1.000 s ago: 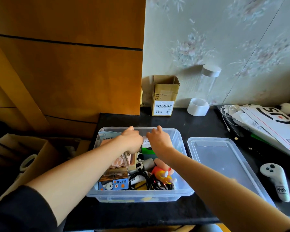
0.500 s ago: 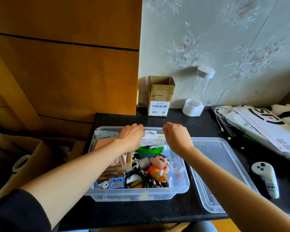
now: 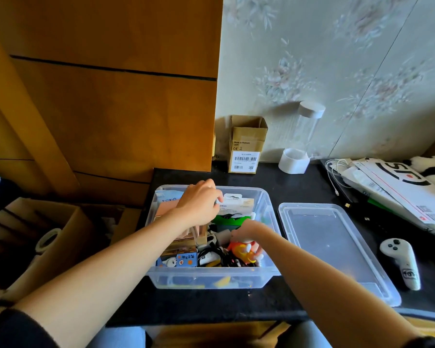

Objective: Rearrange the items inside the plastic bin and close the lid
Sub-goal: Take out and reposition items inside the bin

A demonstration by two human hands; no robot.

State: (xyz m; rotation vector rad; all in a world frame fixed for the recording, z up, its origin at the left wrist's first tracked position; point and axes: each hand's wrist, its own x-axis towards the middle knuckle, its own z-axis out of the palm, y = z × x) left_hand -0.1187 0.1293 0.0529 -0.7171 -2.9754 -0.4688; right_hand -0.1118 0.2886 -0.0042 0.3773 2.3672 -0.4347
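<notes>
Clear plastic bin (image 3: 211, 281) with its lid (image 3: 337, 249) off beside it, left hand (image 3: 199, 204) pinching a white packet (image 3: 232, 205), right hand (image 3: 249, 231) gripping the orange cartoon figure (image 3: 242, 252).

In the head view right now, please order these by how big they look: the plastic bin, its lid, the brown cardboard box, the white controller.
1. plastic bin and lid: look alike, unranked
2. brown cardboard box, though farther away
3. white controller
</notes>
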